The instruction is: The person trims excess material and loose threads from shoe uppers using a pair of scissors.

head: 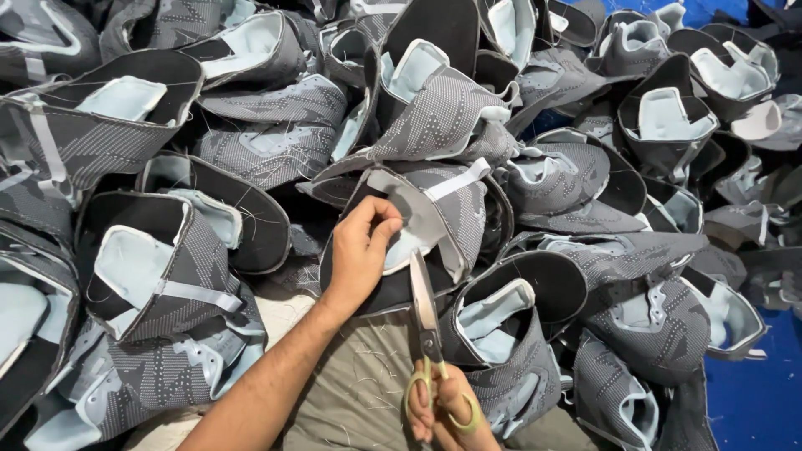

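- Far left: a pile of grey knit shoe uppers [159, 276] with pale blue linings fills the frame edge to edge. Loose thread ends show on several, so by appearance these are untrimmed.
- Left of centre: the left hand [361, 250] reaches forward from the lower left. Its fingers are closed in a narrow pinch on the edge of one shoe upper [434, 213], which sits at the centre of the view on top of the pile, its opening tilted toward the camera.
- Centre: the scissors [428, 326], with yellow-green handle loops, point up and away, the blade tips just below the pinched edge. The blades look nearly closed; whether they touch the fabric cannot be told.
- Lower centre: the right hand [443, 409] is closed through the handle loops, holding the scissors.
- Lower centre, under the hands: a beige cloth surface [351, 392] carries short thread clippings, which suggests trimming is already under way. No separate finished stack can be told apart.
- Right: more uppers [652, 309] crowd close to the held piece. A blue floor [752, 401] shows at the lower right corner, the only open room visible.
- Clearance: uppers press in on all sides; free movement exists only above the beige cloth.
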